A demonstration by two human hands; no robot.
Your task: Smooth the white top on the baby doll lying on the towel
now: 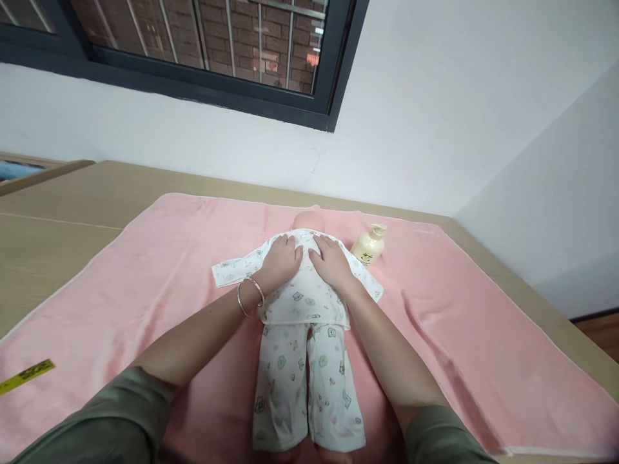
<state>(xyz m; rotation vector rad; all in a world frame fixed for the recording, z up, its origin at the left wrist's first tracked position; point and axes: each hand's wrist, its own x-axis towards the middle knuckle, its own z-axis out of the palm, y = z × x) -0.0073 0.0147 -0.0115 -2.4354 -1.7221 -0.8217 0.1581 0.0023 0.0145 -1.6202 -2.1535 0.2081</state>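
Both hands lie flat, fingers spread, gripping nothing: left hand [282, 261] and right hand [330, 261] press the doll [302, 303], lying mid-towel [145, 270]. It looks light, its clothes soft and loose; best held around the torso. Bottle [369, 245] at 2 o'clock.

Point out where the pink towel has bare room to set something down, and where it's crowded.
Widest free patch: pink towel left of the doll, out to the yellow tape strip. Another lies right of the doll's trousers, below the lotion bottle. Crowded: the doll's upper back, where left hand and right hand rest flat, bottle close by.
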